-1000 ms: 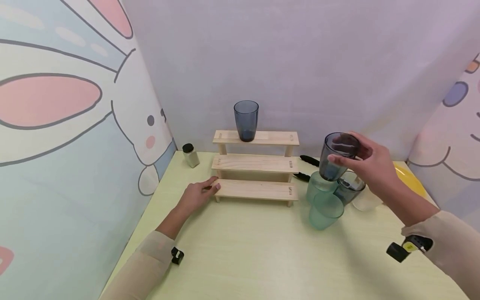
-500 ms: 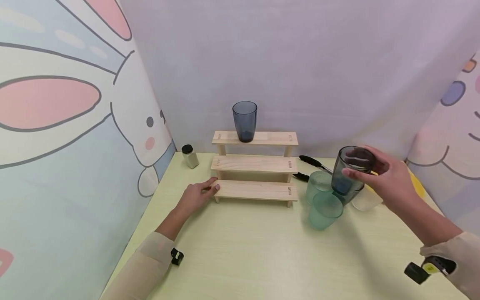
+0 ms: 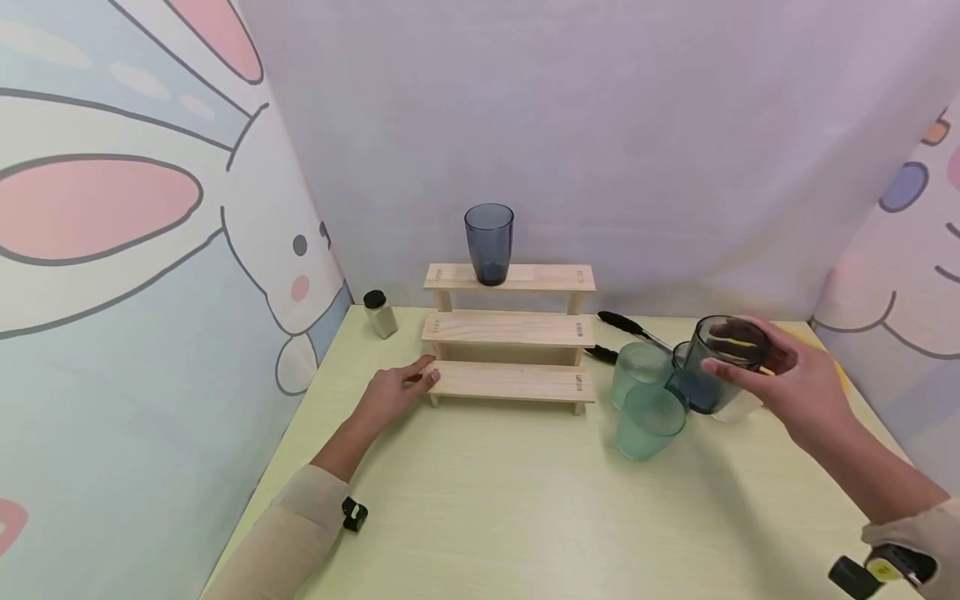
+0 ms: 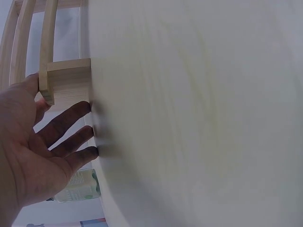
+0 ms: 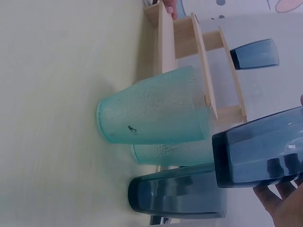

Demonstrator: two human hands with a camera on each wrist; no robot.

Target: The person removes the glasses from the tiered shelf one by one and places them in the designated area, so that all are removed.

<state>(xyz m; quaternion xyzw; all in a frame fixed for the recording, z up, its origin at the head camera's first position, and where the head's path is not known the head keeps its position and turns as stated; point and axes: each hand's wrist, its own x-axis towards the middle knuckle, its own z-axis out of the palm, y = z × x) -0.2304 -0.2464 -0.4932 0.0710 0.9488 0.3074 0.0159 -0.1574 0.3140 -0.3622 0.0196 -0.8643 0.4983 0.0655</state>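
My right hand [image 3: 798, 383] grips a smoky blue glass [image 5: 260, 146] by its upper side, thumb in front and fingers behind. The glass is raised off the table, mouth up. Below and behind it, another blue glass [image 5: 180, 191] stands on the table, mostly hidden in the head view. Two frosted green glasses [image 3: 651, 423] stand just left of it. My left hand [image 3: 388, 396] holds the left end of the lowest board of a three-step wooden stand [image 3: 510, 381] with thumb and index finger; its other fingers [image 4: 71, 142] reach down to the table. A third blue glass [image 3: 491, 246] stands on the top step.
A small jar [image 3: 381, 317] with a black lid stands left of the stand. Black-handled utensils [image 3: 621, 323] lie right of the stand. A yellow plate [image 3: 840, 375] and a clear vessel [image 3: 738, 408] are partly hidden behind my right hand. Printed walls enclose the pale table [image 3: 510, 500].
My right hand has carried the blue glass rightward and lower, past the frosted green glasses. My left hand stays at the stand's end.
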